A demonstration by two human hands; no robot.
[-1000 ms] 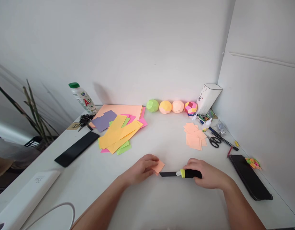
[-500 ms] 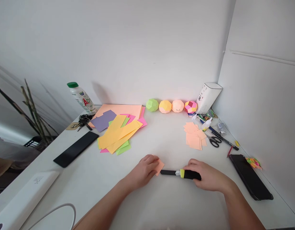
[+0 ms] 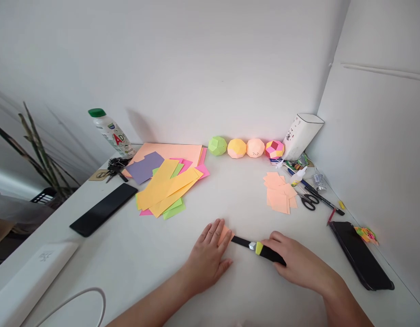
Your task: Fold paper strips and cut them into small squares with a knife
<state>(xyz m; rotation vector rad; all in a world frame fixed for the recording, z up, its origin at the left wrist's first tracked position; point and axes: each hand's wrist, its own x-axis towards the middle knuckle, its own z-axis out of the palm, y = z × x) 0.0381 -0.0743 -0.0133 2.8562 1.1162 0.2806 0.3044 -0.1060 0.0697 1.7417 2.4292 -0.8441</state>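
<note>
My left hand point(image 3: 210, 255) lies flat on the white table point(image 3: 237, 200) with fingers stretched out, pressing down a small orange paper square point(image 3: 224, 234) that peeks out under the fingertips. My right hand point(image 3: 294, 263) is closed around the black handle of a utility knife point(image 3: 255, 246) with a yellow-green collar. The knife's dark tip rests against the paper's right edge, beside my left fingers.
A pile of coloured paper sheets point(image 3: 165, 179) lies at back left, a stack of orange squares point(image 3: 279, 193) at back right. Several paper balls point(image 3: 245, 148) line the wall. Scissors point(image 3: 308, 201), pens, glue, two dark phones point(image 3: 102, 209) point(image 3: 361, 254) and a bottle point(image 3: 111, 131) surround them.
My left hand has opened from a curled grip to lie flat over the orange square. The knife has tilted, its tip now touching the paper. The view shifted slightly.
</note>
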